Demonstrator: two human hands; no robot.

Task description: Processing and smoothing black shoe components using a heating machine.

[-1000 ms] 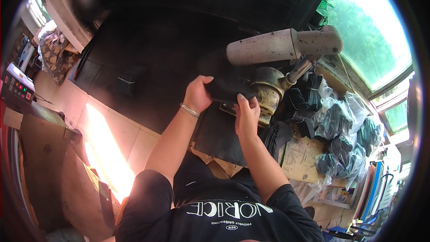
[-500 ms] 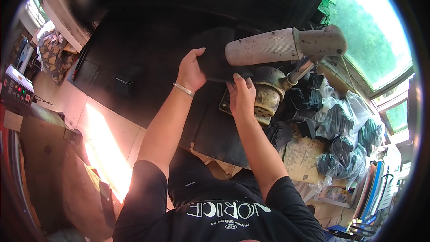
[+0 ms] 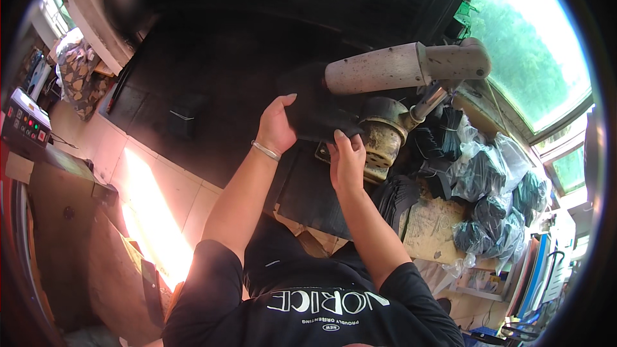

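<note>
Between my hands is a dark, flexible-looking flat piece (image 3: 318, 122), its outline partly lost against the dark surface behind. My left hand (image 3: 277, 127) grips its left edge, thumb on the near side and the fingers mostly hidden. At the lower right corner my right hand (image 3: 348, 159) pinches the piece between thumb and fingers. Just beyond it stands a worn, pale machine with a ribbed cylinder (image 3: 376, 69) and a stained round housing (image 3: 384, 130); the piece hangs close to the housing, and whether they touch cannot be told.
Stacked black pieces (image 3: 393, 200) lie on a wooden board (image 3: 429, 226) at my right, beside clear plastic bags (image 3: 491, 177) of dark items. A wide black surface (image 3: 212, 83) stretches ahead and left. Far left is a control box (image 3: 27, 119) with lit buttons, above a brown box (image 3: 64, 218).
Both hands have drawn slightly toward me with the dark piece, the right one more clearly. More of the stacked black pieces shows beside my right forearm.
</note>
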